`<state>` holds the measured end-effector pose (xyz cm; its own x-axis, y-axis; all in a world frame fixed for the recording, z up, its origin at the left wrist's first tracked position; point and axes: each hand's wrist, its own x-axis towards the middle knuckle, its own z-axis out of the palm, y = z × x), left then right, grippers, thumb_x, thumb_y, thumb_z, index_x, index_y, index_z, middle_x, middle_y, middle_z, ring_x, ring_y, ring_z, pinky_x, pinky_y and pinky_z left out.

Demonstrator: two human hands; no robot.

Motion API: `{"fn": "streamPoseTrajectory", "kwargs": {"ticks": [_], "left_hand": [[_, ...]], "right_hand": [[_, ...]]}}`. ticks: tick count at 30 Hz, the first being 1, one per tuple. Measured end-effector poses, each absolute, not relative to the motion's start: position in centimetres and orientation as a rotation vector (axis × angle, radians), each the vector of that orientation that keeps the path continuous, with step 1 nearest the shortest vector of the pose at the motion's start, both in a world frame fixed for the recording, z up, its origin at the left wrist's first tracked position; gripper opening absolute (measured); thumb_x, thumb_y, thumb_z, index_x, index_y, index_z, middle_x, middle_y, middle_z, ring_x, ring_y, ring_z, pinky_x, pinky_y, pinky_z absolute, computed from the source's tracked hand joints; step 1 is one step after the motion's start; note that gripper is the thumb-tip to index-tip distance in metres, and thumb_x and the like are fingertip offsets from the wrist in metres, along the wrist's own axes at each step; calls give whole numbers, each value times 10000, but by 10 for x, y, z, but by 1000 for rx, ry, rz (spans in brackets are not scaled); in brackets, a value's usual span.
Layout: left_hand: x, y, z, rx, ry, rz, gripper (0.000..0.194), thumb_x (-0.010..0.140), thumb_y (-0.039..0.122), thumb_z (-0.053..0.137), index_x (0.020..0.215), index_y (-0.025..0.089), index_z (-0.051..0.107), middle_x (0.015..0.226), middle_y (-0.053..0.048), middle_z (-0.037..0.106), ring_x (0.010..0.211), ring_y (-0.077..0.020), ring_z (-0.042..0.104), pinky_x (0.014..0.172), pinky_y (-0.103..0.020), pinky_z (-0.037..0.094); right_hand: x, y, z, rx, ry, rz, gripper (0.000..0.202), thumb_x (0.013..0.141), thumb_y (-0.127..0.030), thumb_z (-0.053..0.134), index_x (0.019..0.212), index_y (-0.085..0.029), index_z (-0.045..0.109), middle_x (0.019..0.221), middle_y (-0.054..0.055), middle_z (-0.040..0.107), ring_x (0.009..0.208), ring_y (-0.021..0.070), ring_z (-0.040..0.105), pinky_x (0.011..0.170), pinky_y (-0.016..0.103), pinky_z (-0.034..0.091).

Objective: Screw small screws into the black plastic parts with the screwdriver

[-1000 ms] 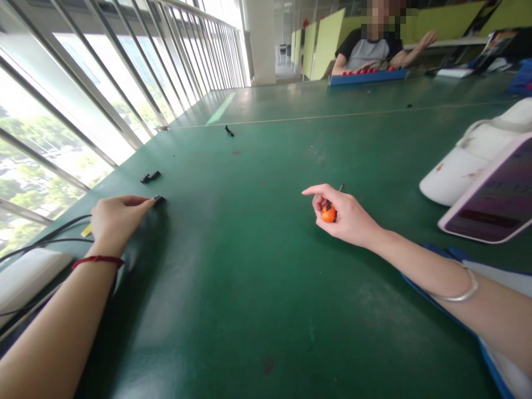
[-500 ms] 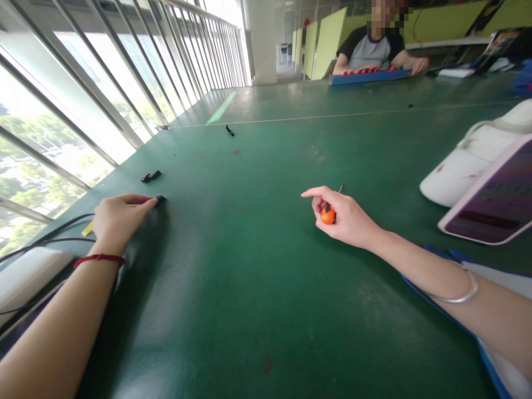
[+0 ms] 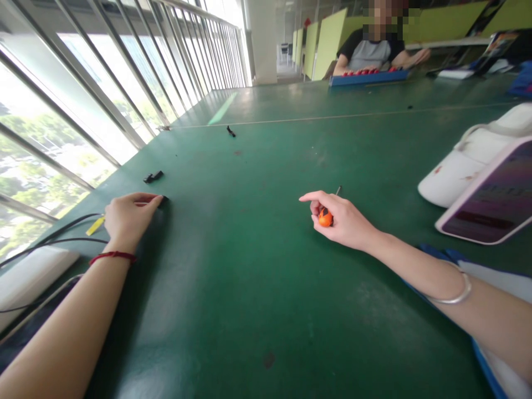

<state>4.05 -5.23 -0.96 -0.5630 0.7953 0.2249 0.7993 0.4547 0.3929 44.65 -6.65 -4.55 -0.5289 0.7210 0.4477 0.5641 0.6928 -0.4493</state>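
My left hand [image 3: 132,219] is at the left side of the green table [image 3: 249,266], thumb and fingers pinched on a small black part [image 3: 165,202] at the tabletop. Most of that part is hidden by the fingertips. Just beyond lies another black piece [image 3: 153,177]. To the right, my right hand [image 3: 344,219] is curled around a screwdriver [image 3: 326,217] with an orange and black handle. Its thin metal shaft points away from me past the knuckles, and my index finger stretches out to the left.
A small black piece [image 3: 231,131] lies farther back. At right are a white bottle [image 3: 461,166] and a propped tablet-like screen [image 3: 490,194]. Cables [image 3: 54,238] and a white box [image 3: 33,277] sit at left beside the railing [image 3: 124,72]. Across the table, a person sits behind a blue tray [image 3: 369,78].
My left hand has shifted slightly right, still pinching the black part. My right hand, with the screwdriver, has hardly moved. The person opposite has raised a hand off the tray's end.
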Motion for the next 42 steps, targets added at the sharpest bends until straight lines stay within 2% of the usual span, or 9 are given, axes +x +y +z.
{"fn": "streamPoseTrajectory", "kwargs": {"ticks": [10,17,25,29,32,34,38,40,42], "left_hand": [[41,-52,-9,-1445,-2688,-691,463,675,506,589,1000,200,709,847,-52,705,703,-208,597,577,-259,399],[42,-54,-13,-1541,-2440,-530,431,711,490,567,1050,241,660,936,-7,698,840,-209,616,613,-239,392],[49,-53,-15,-1638,-2360,-290,361,780,388,476,1063,266,662,996,-20,676,853,-237,591,600,-256,385],[48,-53,-16,-1614,-2334,-366,379,776,359,493,1114,254,628,987,-19,680,878,-241,596,645,-275,410],[47,-53,-15,-1586,-2350,-337,362,769,400,509,1046,222,659,1002,-53,673,882,-265,598,657,-298,422],[52,-53,-14,-1607,-2375,-365,336,765,402,517,992,218,682,984,-60,675,876,-270,606,659,-305,429],[88,-54,-9,-1833,-2305,-689,280,745,357,572,942,202,694,878,-33,697,862,-221,638,740,-291,453],[118,-55,-7,-2078,-2192,-867,241,747,325,579,909,186,692,879,-26,704,852,-190,652,782,-273,462],[151,-57,-5,-2279,-2108,-952,192,736,287,592,868,195,696,860,-14,708,809,-176,660,776,-268,477]], "right_hand": [[446,-66,-45,-984,-2303,336,403,733,-123,521,1118,-232,482,769,-13,550,706,132,550,714,303,460],[446,-66,-45,-980,-2314,339,407,732,-122,525,1121,-232,483,760,-16,548,700,130,548,714,301,459],[446,-66,-45,-990,-2329,346,399,737,-123,521,1118,-233,485,762,-11,557,706,138,552,714,315,464],[447,-66,-46,-987,-2320,361,389,753,-128,520,1126,-231,482,772,-11,552,718,136,550,725,316,463],[446,-68,-43,-957,-2271,311,321,805,-190,509,1124,-226,484,782,2,549,721,140,538,717,312,467],[446,-73,-37,-938,-2170,193,270,834,-242,494,1103,-227,490,789,17,551,728,155,536,707,321,467],[443,-85,-27,-861,-2012,-179,266,836,-332,448,1062,-218,529,835,69,582,791,215,555,715,367,454],[441,-91,-25,-855,-2041,-276,257,843,-364,426,987,-213,576,735,53,598,670,193,545,634,347,431],[439,-97,-27,-892,-2084,-227,214,855,-334,435,905,-214,606,613,11,594,518,138,493,549,304,396]]}}
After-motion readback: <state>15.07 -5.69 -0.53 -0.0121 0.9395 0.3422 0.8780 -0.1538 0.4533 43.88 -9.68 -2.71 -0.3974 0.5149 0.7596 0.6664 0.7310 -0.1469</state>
